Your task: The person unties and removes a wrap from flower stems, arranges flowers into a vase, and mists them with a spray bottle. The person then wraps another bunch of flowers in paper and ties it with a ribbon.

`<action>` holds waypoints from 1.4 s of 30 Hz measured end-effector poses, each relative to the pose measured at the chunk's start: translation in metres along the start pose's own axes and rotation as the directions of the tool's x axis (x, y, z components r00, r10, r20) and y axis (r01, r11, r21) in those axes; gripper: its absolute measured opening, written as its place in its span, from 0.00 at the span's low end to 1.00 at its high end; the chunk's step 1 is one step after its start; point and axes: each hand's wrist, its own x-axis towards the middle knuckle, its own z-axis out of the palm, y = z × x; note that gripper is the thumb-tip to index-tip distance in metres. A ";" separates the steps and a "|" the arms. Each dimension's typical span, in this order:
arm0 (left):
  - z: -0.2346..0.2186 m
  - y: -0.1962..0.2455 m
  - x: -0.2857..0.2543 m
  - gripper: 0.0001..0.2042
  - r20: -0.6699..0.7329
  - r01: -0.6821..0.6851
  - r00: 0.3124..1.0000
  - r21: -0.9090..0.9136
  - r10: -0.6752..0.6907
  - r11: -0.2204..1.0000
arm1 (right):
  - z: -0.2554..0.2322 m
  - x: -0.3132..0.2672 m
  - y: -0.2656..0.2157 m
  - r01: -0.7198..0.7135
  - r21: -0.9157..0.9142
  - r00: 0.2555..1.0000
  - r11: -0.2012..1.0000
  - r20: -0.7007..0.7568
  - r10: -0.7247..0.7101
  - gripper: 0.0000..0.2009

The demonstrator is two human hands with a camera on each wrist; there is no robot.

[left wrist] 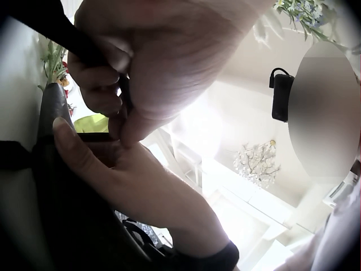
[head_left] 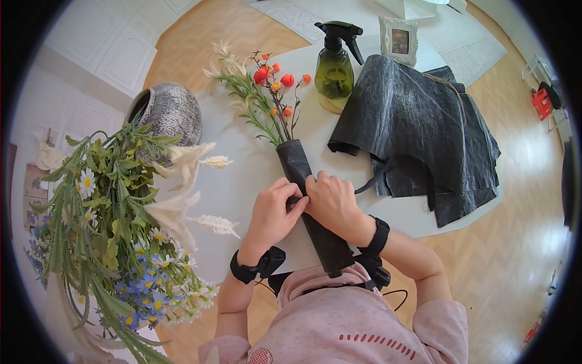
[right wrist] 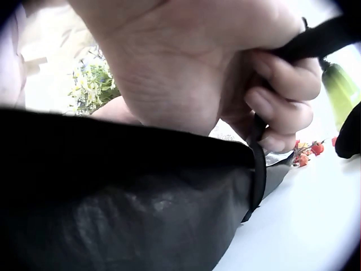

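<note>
A black wrapped roll (head_left: 324,242) lies aslant on the table before the person, with red and orange flowers (head_left: 274,79) and green sprigs rising from its far end. A black ribbon (right wrist: 260,178) loops round the roll. My left hand (head_left: 273,212) is at the roll's left side, its curled fingers gripping a length of the ribbon in the left wrist view. From the other side, my right hand (head_left: 336,203) lies across the roll; its curled fingers hold the ribbon in the right wrist view. The hands meet over the roll, partly hiding the loop.
Black crinkled sheets (head_left: 418,127) spread over the table's right side. Behind the roll stand a green spray bottle (head_left: 334,73) and a small framed picture (head_left: 400,41). At left, a grey textured vase (head_left: 176,115) lies beside a large bunch of daisies and blue flowers (head_left: 145,285).
</note>
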 end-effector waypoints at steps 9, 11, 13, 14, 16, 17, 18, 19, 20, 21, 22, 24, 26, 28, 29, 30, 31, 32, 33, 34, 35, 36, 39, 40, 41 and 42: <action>0.010 -0.033 0.010 0.10 0.076 0.006 0.996 -0.564 0.045 0.826 | 0.015 -0.003 0.018 0.415 0.063 0.908 0.908 -0.087 -0.409 0.17; 0.008 -0.034 0.013 0.12 0.245 0.222 0.964 -0.537 -0.102 0.814 | 0.016 -0.005 0.022 0.448 0.061 0.893 0.892 -0.078 -0.443 0.17; 0.008 -0.040 0.017 0.12 0.269 0.248 0.956 -0.527 -0.117 0.813 | 0.012 -0.005 0.025 0.484 0.114 0.871 0.868 0.040 -0.490 0.14; 0.008 -0.044 0.018 0.13 0.294 0.273 0.947 -0.516 -0.131 0.812 | 0.008 -0.004 0.024 0.484 0.113 0.870 0.868 0.040 -0.491 0.14; 0.007 -0.049 0.020 0.12 0.354 0.301 0.925 -0.474 -0.134 0.827 | -0.005 -0.001 0.022 0.414 0.137 0.898 0.900 0.101 -0.429 0.12; 0.006 -0.050 0.020 0.12 0.412 0.328 0.900 -0.428 -0.141 0.842 | -0.012 0.000 0.019 0.414 0.138 0.898 0.900 0.101 -0.428 0.12; 0.006 -0.049 0.019 0.12 0.412 0.329 0.900 -0.428 -0.143 0.842 | -0.020 0.002 0.016 0.378 0.154 0.916 0.913 0.080 -0.393 0.11; 0.006 -0.048 0.019 0.11 0.453 0.357 0.879 -0.422 -0.147 0.833 | -0.025 0.004 0.013 0.341 0.170 0.933 0.924 0.058 -0.355 0.11; 0.007 -0.047 0.019 0.11 0.494 0.383 0.857 -0.416 -0.148 0.825 | -0.029 0.007 0.012 0.339 0.169 0.934 0.925 0.057 -0.353 0.11; 0.007 -0.048 0.019 0.11 0.496 0.382 0.856 -0.415 -0.147 0.826 | -0.031 0.010 0.012 0.354 0.272 0.926 0.895 0.032 -0.375 0.10; 0.007 -0.051 0.019 0.10 0.516 0.373 0.850 -0.447 -0.106 0.813 | -0.034 0.014 0.012 0.367 0.373 0.918 0.852 0.004 -0.397 0.11; 0.009 -0.057 0.017 0.10 0.532 0.366 0.844 -0.478 -0.069 0.798 | -0.041 0.025 0.013 0.377 0.522 0.889 0.765 0.029 -0.457 0.10; 0.011 -0.057 0.013 0.09 0.471 0.349 0.878 -0.504 -0.088 0.790 | -0.045 0.034 0.010 0.367 0.656 0.853 0.660 0.045 -0.519 0.11; 0.004 -0.047 0.016 0.09 0.548 0.409 0.824 -0.403 -0.142 0.818 | -0.047 0.041 0.004 0.302 0.766 0.879 0.567 0.007 -0.477 0.10; 0.001 -0.043 0.018 0.09 0.616 0.459 0.761 -0.294 -0.201 0.838 | -0.048 0.044 0.003 0.301 0.766 0.880 0.568 0.007 -0.475 0.10; 0.000 -0.045 0.019 0.09 0.618 0.459 0.761 -0.293 -0.200 0.839 | -0.048 0.047 0.002 0.248 0.822 0.894 0.514 0.010 -0.448 0.09; -0.002 -0.050 0.019 0.08 0.668 0.418 0.735 -0.313 -0.116 0.853 | -0.049 0.050 0.001 0.194 0.870 0.907 0.453 0.017 -0.420 0.08; -0.002 -0.054 0.019 0.08 0.712 0.378 0.702 -0.336 -0.031 0.863 | -0.046 0.055 0.002 0.193 0.871 0.908 0.453 0.017 -0.419 0.08; 0.000 -0.057 0.017 0.08 0.712 0.379 0.701 -0.335 -0.031 0.863 | -0.040 0.060 0.004 0.179 0.897 0.933 0.404 -0.025 -0.358 0.07; 0.001 -0.059 0.015 0.08 0.710 0.310 0.701 -0.384 0.064 0.870 | -0.039 0.064 0.004 0.170 0.920 0.954 0.353 -0.064 -0.294 0.06; 0.002 -0.060 0.013 0.08 0.703 0.241 0.694 -0.432 0.158 0.869 | -0.041 0.067 0.005 0.170 0.920 0.954 0.352 -0.064 -0.294 0.06; 0.001 -0.060 0.013 0.08 0.703 0.241 0.693 -0.432 0.157 0.869 | -0.044 0.070 0.006 0.076 0.942 0.972 0.326 0.002 -0.233 0.05; -0.001 -0.057 0.014 0.08 0.726 0.353 0.677 -0.464 0.120 0.812 | -0.042 0.070 0.007 -0.029 0.962 0.986 0.271 0.072 -0.149 0.05; -0.002 -0.054 0.014 0.08 0.715 0.394 0.696 -0.464 0.072 0.794 | -0.037 0.068 0.007 0.027 0.981 0.979 0.190 0.013 -0.205 0.07; -0.002 -0.053 0.014 0.08 0.702 0.433 0.712 -0.464 0.023 0.773 | -0.034 0.067 0.007 0.079 0.991 0.965 0.104 -0.050 -0.257 0.10; 0.001 -0.058 0.013 0.08 0.702 0.434 0.712 -0.465 0.022 0.772 | -0.032 0.063 0.007 0.078 0.992 0.965 0.104 -0.049 -0.257 0.10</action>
